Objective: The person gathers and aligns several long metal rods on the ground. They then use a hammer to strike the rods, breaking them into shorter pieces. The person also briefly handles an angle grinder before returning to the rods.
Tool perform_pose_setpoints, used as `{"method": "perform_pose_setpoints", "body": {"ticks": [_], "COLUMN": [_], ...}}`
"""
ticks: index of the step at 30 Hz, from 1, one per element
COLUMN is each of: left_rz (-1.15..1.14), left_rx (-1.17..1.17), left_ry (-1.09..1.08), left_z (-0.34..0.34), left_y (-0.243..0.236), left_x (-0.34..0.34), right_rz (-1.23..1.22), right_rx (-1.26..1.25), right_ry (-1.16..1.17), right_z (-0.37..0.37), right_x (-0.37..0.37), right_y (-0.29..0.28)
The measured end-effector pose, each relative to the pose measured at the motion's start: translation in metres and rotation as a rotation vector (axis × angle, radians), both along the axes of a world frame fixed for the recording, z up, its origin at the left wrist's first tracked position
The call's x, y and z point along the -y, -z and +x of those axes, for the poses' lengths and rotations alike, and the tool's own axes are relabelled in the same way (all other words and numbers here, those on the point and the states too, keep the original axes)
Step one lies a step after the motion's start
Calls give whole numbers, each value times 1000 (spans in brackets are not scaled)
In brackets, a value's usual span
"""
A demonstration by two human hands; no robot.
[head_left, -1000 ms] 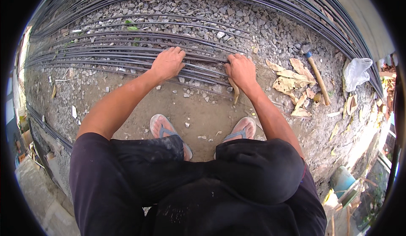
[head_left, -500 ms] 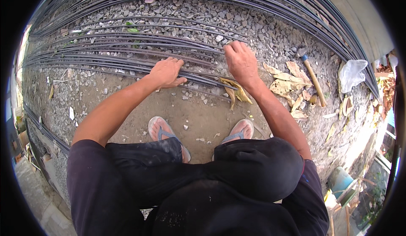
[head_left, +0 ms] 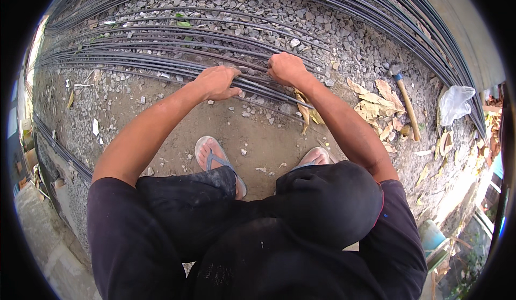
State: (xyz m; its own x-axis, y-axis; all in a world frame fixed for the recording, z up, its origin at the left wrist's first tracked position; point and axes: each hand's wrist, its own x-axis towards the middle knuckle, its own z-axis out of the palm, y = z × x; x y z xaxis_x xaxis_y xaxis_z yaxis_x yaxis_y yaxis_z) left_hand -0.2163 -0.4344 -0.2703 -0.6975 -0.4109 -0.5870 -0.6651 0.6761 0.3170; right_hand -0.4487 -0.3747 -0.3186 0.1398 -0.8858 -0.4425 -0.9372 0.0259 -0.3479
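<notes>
Long dark steel rods [head_left: 118,58] lie in a loose bundle across the gravel in front of me, their right ends near some dry yellow leaves [head_left: 305,114]. My left hand [head_left: 219,82] rests over the nearer rods with its thumb spread away from its fingers. My right hand [head_left: 285,66] is closed on rods a little farther back and to the right, its fingertips mostly hidden. Both my sandaled feet [head_left: 209,157] stand on the bare dirt below.
A thicker bundle of rods [head_left: 365,10] curves along the back. At the right lie a hammer [head_left: 406,98], a pile of dry leaves [head_left: 376,106] and a crumpled clear plastic bag [head_left: 456,104]. More rods [head_left: 62,149] run along the left side.
Over the last second my right hand has lifted and moved leftward along the rods. My left hand's thumb has spread. Some rods shifted, uncovering more of the yellow leaf beside them.
</notes>
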Motion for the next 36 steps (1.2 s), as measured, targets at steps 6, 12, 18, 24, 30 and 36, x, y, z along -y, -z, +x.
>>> {"method": "perform_pose_setpoints", "body": {"ticks": [6,12,18,24,30,36], "left_rz": [-606,-638,-489,-747,-389,-272], "left_rx": [-521,-447,-325,-565,-379,-313], "left_ry": [-106,-10,-156,45,-131,-249], "left_z": [25,56,35,15,22,10], "left_y": [-25,-9,-3,-6,2,-27], "left_x": [46,80,74,58,68,85], "right_rz": [19,69,240,-166,-128,-117], "right_rx": [94,159,617,353,345,211], "right_ry": [-69,-65,97,-7,79,176], "right_z": [-15,-16,-27,-22,-13,10], "right_x": [10,12,-3,-17,-27,-48], "right_y": [-52,-83,-75,-64,-59,-39]}}
